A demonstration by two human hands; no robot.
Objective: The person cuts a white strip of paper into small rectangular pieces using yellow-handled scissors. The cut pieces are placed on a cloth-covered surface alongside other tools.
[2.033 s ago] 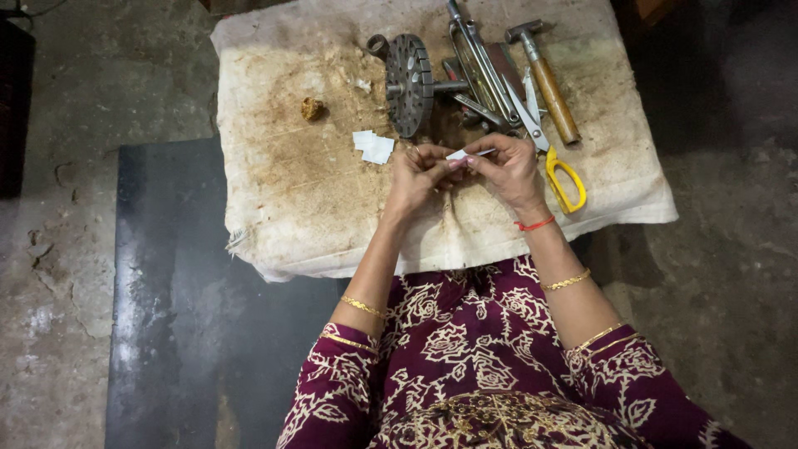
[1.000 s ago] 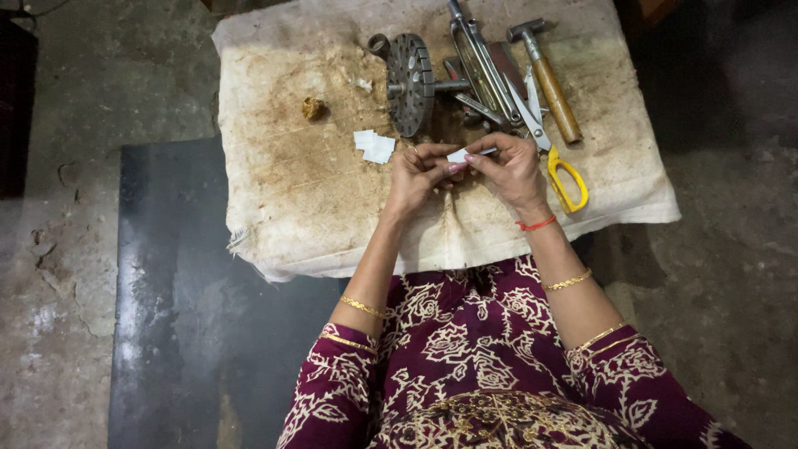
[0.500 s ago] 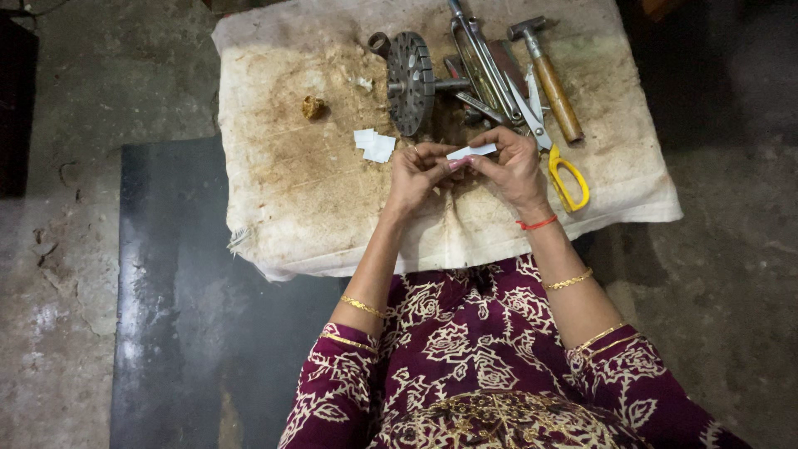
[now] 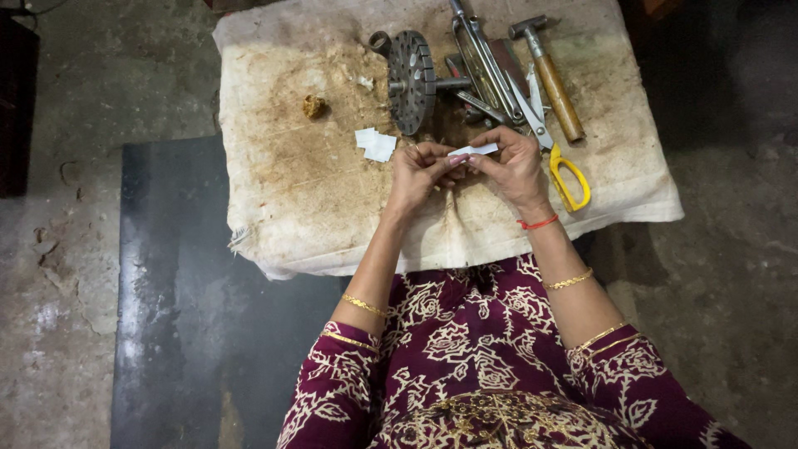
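Both my hands meet over a stained white cloth (image 4: pixel 316 208) spread on a low surface. My left hand (image 4: pixel 418 173) and my right hand (image 4: pixel 514 165) pinch a small white paper slip (image 4: pixel 474 150) between their fingertips, holding it level just above the cloth. A red thread circles my right wrist, and thin gold bangles sit on both forearms.
Behind my hands lie a round toothed metal disc (image 4: pixel 411 81), long metal tools (image 4: pixel 484 66), a wooden-handled hammer (image 4: pixel 553 83) and yellow-handled scissors (image 4: pixel 559 162). White paper scraps (image 4: pixel 376 144) and a small brown lump (image 4: pixel 313 106) rest at the left. A dark mat (image 4: pixel 166 291) covers the concrete floor.
The paper slip has turned more level and shows longer between my fingertips. My hands stay in about the same place over the cloth.
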